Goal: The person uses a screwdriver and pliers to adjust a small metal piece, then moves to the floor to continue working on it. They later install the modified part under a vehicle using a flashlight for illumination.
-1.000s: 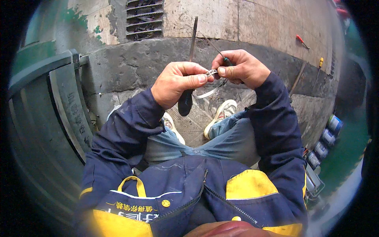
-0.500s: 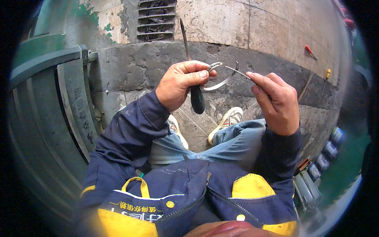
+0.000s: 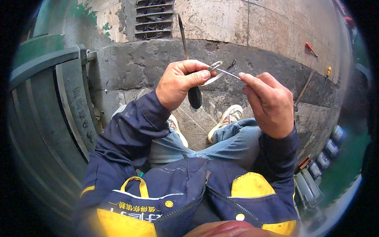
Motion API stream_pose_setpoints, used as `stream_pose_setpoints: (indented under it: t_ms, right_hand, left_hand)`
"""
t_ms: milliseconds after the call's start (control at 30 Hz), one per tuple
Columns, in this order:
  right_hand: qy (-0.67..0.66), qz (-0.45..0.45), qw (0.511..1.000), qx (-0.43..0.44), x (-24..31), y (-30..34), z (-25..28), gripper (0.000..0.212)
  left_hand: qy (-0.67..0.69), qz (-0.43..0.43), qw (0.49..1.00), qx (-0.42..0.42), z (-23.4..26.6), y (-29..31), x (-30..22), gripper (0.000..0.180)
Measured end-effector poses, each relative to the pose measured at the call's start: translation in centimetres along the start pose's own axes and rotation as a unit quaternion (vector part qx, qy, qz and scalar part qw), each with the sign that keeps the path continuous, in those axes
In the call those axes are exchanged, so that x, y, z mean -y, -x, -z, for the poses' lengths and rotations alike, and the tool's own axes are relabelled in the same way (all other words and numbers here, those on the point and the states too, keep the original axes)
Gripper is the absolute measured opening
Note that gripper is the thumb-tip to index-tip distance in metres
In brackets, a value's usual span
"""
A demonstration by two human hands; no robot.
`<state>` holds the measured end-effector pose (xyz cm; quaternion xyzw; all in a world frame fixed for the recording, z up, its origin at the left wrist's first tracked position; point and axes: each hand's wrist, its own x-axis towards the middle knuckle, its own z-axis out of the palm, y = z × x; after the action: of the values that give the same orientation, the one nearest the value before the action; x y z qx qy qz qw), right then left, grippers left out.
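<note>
My left hand (image 3: pixel 183 81) is closed, pinching a thin curved metal band (image 3: pixel 215 79) with a small ridged piece (image 3: pixel 215 66) at its upper end. It looks like a hose clamp. The same hand also holds a black-handled tool (image 3: pixel 195 98), whose long dark shaft points up and away past the knuckles. My right hand (image 3: pixel 270 100) is closed on a slim metal rod (image 3: pixel 229 74); its rear end is hidden in the palm. The rod's tip meets the ridged piece beside my left fingertips, though exact contact is hard to tell.
A green slatted bench (image 3: pixel 71 106) stands at the left. Beyond my hands lies a barred floor drain (image 3: pixel 154 19). On the floor to the right are a red-handled screwdriver (image 3: pixel 310 48), a yellow-handled screwdriver (image 3: pixel 328 73) and a hammer (image 3: pixel 304 90). Several cans (image 3: pixel 323 160) stand at the lower right.
My right hand has moved slightly left, bringing the rod's tip up to the ridged piece. The band's loop now looks narrower. My left hand keeps its hold.
</note>
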<state>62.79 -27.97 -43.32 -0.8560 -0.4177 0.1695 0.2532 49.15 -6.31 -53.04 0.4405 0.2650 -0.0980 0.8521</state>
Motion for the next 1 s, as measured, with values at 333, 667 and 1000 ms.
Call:
stream_pose_setpoints:
  t_ms: [333,667,1000]
  right_hand:
    - [-0.015,-0.008,1.000,-0.013,0.01,-0.06,0.05,0.022]
    - [-0.013,-0.011,1.000,-0.011,-0.08,-0.30,-0.31,0.023]
    - [0.008,0.000,1.000,-0.014,-0.17,-0.51,-0.63,0.024]
  left_hand:
    - [0.014,-0.003,1.000,-0.014,-0.17,-0.16,0.08,0.022]
    - [0.018,-0.003,1.000,-0.009,-0.10,-0.35,0.03,0.020]
    - [-0.088,-0.030,0.996,-0.016,-0.59,-0.16,-0.70,0.021]
